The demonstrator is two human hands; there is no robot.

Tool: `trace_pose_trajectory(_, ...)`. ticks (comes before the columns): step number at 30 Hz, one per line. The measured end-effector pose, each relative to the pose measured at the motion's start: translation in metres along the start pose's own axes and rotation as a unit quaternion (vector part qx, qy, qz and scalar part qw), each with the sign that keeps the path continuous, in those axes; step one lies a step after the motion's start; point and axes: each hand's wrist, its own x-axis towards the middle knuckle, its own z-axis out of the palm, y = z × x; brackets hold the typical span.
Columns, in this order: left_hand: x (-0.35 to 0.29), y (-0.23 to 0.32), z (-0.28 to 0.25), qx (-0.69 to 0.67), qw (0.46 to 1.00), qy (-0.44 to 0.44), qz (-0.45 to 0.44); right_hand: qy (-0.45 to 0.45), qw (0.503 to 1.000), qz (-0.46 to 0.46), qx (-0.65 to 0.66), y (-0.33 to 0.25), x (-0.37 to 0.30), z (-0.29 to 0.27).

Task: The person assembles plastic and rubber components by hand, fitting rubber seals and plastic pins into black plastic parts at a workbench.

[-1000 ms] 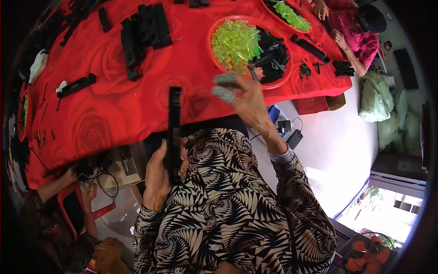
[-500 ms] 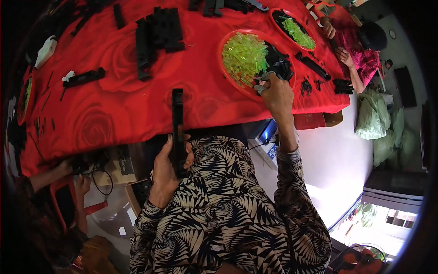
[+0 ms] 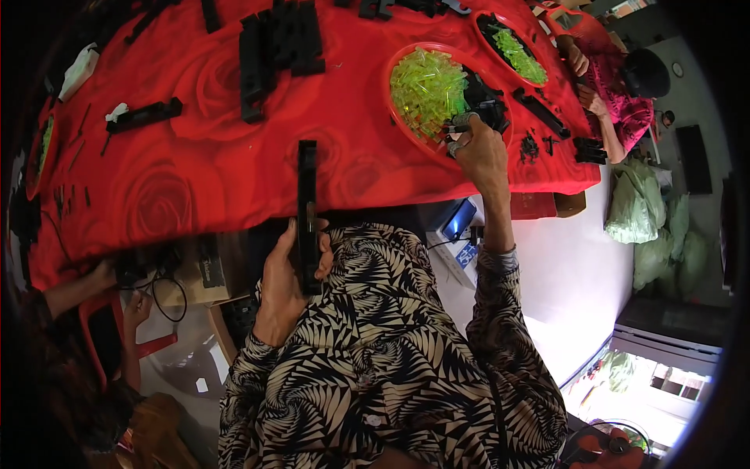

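Observation:
My left hand (image 3: pixel 283 285) is wrapped round a long, narrow black plastic bar (image 3: pixel 308 184), held upright in front of my lap at the table's near edge. A slot runs along the bar. My right hand (image 3: pixel 483 156) reaches over the near rim of a round red tray (image 3: pixel 396 109). Its fingertips, with grey wraps on them, are pinched together; dark bits show there, but what they hold is too small to make out. Clear yellow-green sticks (image 3: pixel 426 92) fill the tray's left part, and small black parts (image 3: pixel 486 105) lie at its right.
Black bars (image 3: pixel 281 47) are piled at the back, and one bar (image 3: pixel 144 115) lies at the left. A second red tray (image 3: pixel 539 74) stands at the far right, near a co-worker in pink (image 3: pixel 625 117). Another person's arms (image 3: pixel 86 289) show at lower left.
My right hand has shifted slightly down within the view, its fingertips still over the tray's near part. My left hand still holds the black bar. The whole view has shifted a little.

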Motion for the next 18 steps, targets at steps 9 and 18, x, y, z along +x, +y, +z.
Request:
trace_pose_trajectory(9, -0.013, 0.009, 0.007, 0.096, 0.994, -0.043, -0.03, 0.065, 0.957, -0.043, 0.278, -0.028, -0.05, -0.009)
trace_pose_trajectory(18, 0.009, 0.009, 0.026, 0.029, 0.998, -0.043, -0.046, -0.242, 0.645, 0.014, 0.725, -0.088, -0.094, 0.028)
